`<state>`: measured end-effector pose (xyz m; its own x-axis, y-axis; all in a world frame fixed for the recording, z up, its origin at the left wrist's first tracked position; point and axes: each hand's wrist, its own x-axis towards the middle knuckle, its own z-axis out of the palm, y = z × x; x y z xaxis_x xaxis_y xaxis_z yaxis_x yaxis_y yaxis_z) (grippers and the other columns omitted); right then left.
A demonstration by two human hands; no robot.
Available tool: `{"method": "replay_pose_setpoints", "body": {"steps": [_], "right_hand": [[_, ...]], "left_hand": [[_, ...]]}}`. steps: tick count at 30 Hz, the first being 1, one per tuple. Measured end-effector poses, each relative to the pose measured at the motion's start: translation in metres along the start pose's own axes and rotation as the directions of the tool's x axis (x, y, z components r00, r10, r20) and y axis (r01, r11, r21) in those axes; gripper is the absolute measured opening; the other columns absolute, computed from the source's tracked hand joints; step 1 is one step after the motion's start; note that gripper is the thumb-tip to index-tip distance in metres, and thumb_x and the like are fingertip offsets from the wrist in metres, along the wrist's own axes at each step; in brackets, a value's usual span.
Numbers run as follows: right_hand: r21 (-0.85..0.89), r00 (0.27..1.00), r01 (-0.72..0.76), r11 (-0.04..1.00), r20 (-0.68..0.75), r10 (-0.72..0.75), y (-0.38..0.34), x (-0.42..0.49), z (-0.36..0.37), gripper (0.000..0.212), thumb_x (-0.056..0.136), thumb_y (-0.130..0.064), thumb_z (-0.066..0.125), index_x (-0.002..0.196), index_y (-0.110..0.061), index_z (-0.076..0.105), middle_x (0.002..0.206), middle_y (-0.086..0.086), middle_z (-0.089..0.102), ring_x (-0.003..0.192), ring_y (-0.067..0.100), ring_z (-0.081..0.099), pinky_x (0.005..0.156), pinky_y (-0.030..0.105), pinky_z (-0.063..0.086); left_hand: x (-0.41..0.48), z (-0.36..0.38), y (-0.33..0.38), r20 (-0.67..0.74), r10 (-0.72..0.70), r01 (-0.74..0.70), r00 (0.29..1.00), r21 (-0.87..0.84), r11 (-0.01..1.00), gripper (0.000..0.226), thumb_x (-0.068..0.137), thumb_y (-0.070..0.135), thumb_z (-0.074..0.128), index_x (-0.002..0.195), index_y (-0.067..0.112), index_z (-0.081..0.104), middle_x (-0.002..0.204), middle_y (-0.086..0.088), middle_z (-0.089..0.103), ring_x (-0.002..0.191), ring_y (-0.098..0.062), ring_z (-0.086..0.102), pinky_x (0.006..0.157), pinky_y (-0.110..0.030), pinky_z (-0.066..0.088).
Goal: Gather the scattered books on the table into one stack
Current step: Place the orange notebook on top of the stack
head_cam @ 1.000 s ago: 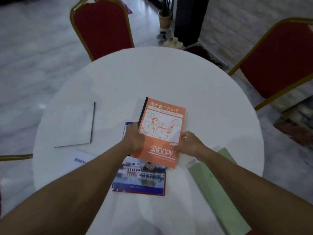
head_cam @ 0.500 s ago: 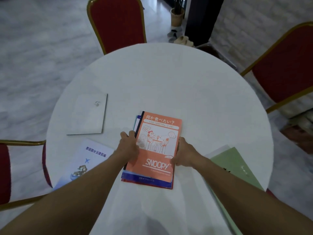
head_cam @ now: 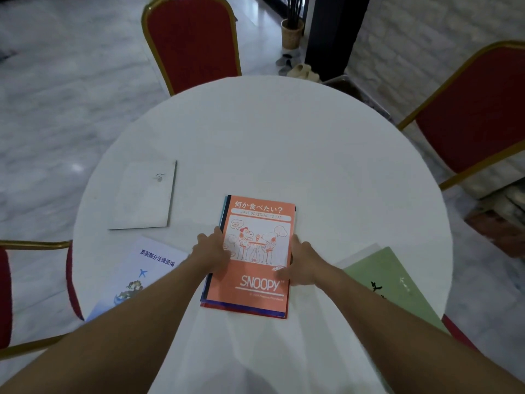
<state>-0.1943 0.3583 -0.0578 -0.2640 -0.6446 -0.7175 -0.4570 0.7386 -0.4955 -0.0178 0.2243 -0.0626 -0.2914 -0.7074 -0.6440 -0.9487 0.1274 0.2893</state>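
An orange Snoopy notebook (head_cam: 257, 245) lies on top of a blue-edged book (head_cam: 244, 308) near the middle of the round white table (head_cam: 284, 143). My left hand (head_cam: 211, 251) presses the stack's left edge and my right hand (head_cam: 304, 263) presses its right edge. A white book (head_cam: 145, 197) lies apart at the left. A pale blue booklet with Chinese writing (head_cam: 142, 271) lies at the near left, partly under my left arm. A green book (head_cam: 389, 282) lies at the near right, partly under my right arm.
Red chairs with gold frames stand around the table: one at the far side (head_cam: 193, 41), one at the right (head_cam: 477, 115), one at the left (head_cam: 34, 294). A basket (head_cam: 292, 32) and slippers (head_cam: 301, 71) are on the floor beyond.
The orange notebook has been slid toward me and squared over the blue-edged book, which now shows only at its edges. Both hands stay on the stack's sides.
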Motion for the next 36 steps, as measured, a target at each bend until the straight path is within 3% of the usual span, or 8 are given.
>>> {"method": "replay_pose_setpoints", "body": {"steps": [5, 9, 16, 24, 30, 36], "right_hand": [[-0.003, 0.999, 0.027, 1.000, -0.035, -0.027, 0.006, 0.001, 0.001, 0.073, 0.086, -0.018, 0.075, 0.146, -0.021, 0.033, 0.141, 0.008, 0.054, 0.123, 0.029, 0.060, 0.094, 0.047, 0.059], [-0.018, 0.998, 0.011, 1.000, -0.065, -0.012, 0.013, 0.002, -0.007, 0.071, 0.085, -0.021, 0.075, 0.145, -0.024, 0.036, 0.138, 0.007, 0.056, 0.120, 0.028, 0.062, 0.094, 0.045, 0.059], [-0.048, 0.991, 0.040, 0.998, -0.123, -0.046, 0.017, 0.004, -0.007, 0.064, 0.092, -0.032, 0.070, 0.145, -0.023, 0.036, 0.138, 0.004, 0.061, 0.113, 0.027, 0.069, 0.067, 0.024, 0.054], [-0.113, 0.993, -0.015, 0.994, -0.122, 0.001, 0.011, 0.008, -0.004, 0.068, 0.086, -0.036, 0.075, 0.142, -0.022, 0.038, 0.135, 0.007, 0.058, 0.112, 0.027, 0.067, 0.087, 0.037, 0.060], [-0.117, 0.991, 0.000, 0.993, -0.132, -0.015, -0.001, 0.012, 0.011, 0.071, 0.086, -0.038, 0.075, 0.143, -0.024, 0.037, 0.137, 0.007, 0.056, 0.114, 0.028, 0.066, 0.088, 0.039, 0.060], [-0.065, 0.991, 0.060, 0.996, -0.118, -0.067, -0.008, 0.015, 0.022, 0.067, 0.087, -0.036, 0.075, 0.143, -0.025, 0.038, 0.137, 0.004, 0.060, 0.113, 0.026, 0.068, 0.075, 0.030, 0.058]], "left_hand": [[-0.002, 0.001, 0.002, 0.022, -0.006, 0.006, 1.000, -0.016, 1.000, 0.061, 0.091, 0.023, 0.066, 0.142, 0.015, 0.034, 0.139, -0.016, 0.046, 0.126, -0.037, 0.052, 0.100, -0.050, 0.052], [-0.007, 0.006, 0.006, 0.078, 0.011, -0.006, 0.997, -0.056, 0.998, 0.080, 0.090, 0.021, 0.066, 0.153, 0.014, 0.017, 0.146, -0.019, 0.039, 0.130, -0.039, 0.049, 0.101, -0.050, 0.051], [-0.014, 0.012, 0.007, 0.059, 0.020, -0.014, 0.998, -0.103, 0.995, 0.080, 0.094, 0.024, 0.064, 0.155, 0.015, 0.013, 0.150, -0.019, 0.032, 0.134, -0.039, 0.045, 0.101, -0.049, 0.052], [-0.015, 0.012, 0.004, 0.068, 0.006, 0.001, 0.998, -0.116, 0.993, 0.086, 0.094, 0.021, 0.063, 0.157, 0.017, 0.005, 0.155, -0.020, 0.024, 0.139, -0.038, 0.040, 0.101, -0.044, 0.049], [-0.015, 0.006, -0.012, 0.039, -0.032, 0.036, 0.999, -0.087, 0.996, 0.086, 0.095, 0.023, 0.062, 0.157, 0.017, 0.003, 0.154, -0.021, 0.023, 0.137, -0.039, 0.042, 0.101, -0.042, 0.048], [-0.017, 0.001, -0.026, 0.037, -0.043, 0.047, 0.998, -0.139, 0.989, 0.083, 0.094, 0.018, 0.062, 0.156, 0.016, 0.007, 0.152, -0.020, 0.024, 0.137, -0.039, 0.041, 0.102, -0.045, 0.050]]}}
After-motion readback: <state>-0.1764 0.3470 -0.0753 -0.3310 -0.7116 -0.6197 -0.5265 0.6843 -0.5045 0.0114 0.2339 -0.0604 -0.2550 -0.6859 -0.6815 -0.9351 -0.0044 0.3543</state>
